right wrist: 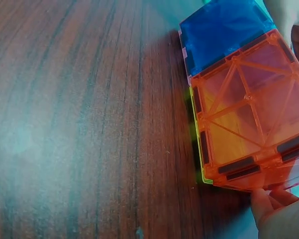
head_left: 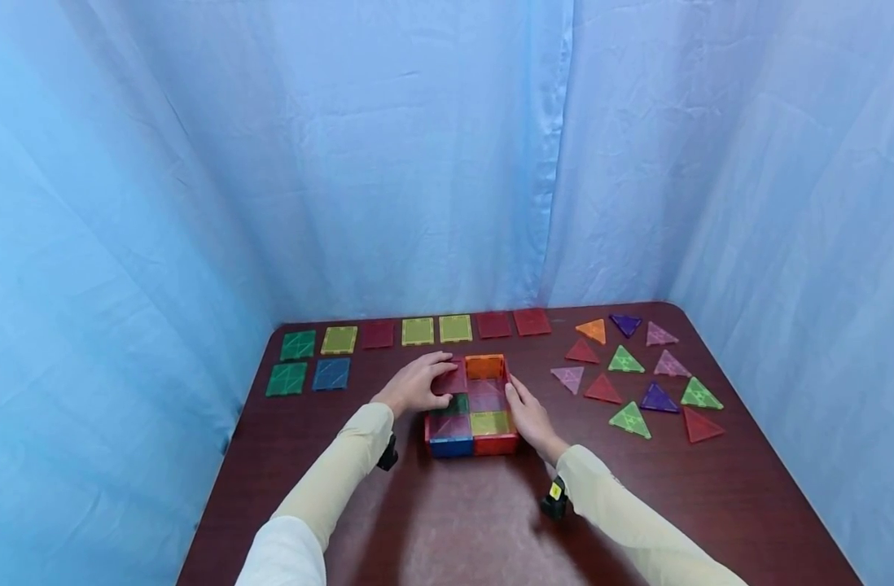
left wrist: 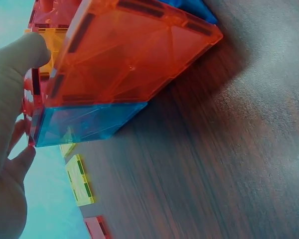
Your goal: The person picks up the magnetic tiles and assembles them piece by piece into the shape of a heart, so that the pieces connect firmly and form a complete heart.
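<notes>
A low box of translucent magnetic tiles (head_left: 494, 445) stands mid-table, with red, orange and blue walls. My left hand (head_left: 421, 384) is at its back left corner. The thumb and fingers of that hand pinch a red square magnetic tile (left wrist: 33, 112), as the left wrist view shows. My right hand (head_left: 531, 415) rests along the right wall with fairly straight fingers. In the right wrist view its fingertips (right wrist: 269, 201) touch low on the red side. A yellow tile (head_left: 491, 422) and a pinkish one lie in the right half. The left hand partly hides the left side.
Several square tiles in red, yellow, green and blue lie along the back and left, among them a blue tile (head_left: 331, 374). Several triangle tiles are spread at the right, including a purple triangle (head_left: 659, 397). Blue curtains (head_left: 418, 163) surround the dark wooden table (head_left: 300, 488).
</notes>
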`<state>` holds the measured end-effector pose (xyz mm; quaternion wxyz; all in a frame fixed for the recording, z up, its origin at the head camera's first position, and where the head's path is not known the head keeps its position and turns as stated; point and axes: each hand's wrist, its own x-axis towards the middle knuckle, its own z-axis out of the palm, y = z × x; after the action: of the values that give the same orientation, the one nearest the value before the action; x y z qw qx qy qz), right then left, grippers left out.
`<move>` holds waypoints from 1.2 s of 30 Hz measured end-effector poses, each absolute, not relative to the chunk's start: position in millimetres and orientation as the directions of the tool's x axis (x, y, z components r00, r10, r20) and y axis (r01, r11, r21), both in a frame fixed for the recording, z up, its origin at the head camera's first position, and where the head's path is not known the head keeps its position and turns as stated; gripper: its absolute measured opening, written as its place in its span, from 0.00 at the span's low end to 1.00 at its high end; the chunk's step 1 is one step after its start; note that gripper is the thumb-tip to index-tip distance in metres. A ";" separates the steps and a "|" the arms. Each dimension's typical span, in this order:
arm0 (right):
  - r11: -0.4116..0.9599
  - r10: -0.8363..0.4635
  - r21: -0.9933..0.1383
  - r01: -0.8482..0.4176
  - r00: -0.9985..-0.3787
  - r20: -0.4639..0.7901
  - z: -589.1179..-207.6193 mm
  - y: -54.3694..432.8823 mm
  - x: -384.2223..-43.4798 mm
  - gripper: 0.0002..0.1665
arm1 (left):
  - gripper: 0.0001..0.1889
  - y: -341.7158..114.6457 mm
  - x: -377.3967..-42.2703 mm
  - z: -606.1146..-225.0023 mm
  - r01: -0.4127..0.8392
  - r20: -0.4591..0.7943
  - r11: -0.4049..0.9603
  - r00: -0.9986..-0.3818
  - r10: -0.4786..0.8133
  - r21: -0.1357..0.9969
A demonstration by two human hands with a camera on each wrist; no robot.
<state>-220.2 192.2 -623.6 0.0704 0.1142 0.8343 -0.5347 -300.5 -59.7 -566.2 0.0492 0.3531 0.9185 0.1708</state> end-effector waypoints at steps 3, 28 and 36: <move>0.416 0.115 -0.872 0.258 -0.966 -0.231 -624.0 193.1 -220.7 0.36 | 0.32 -67.3 -299.9 -566.5 0.590 0.044 0.714 -0.781 0.622 0.376; 0.427 0.123 -0.871 0.244 -0.970 -0.211 -623.4 192.5 -218.4 0.36 | 0.27 -186.7 -305.4 -612.4 0.229 -0.163 0.941 -0.948 0.274 0.251; 0.451 0.112 -0.858 0.247 -0.969 -0.220 -623.4 192.3 -221.2 0.35 | 0.27 -191.6 -297.7 -622.7 0.311 -0.053 0.919 -0.941 0.333 0.244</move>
<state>-221.2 192.3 -623.4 0.0659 0.1056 0.8491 -0.5133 -297.7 -191.6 -622.7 0.0469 0.1646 0.9783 0.1167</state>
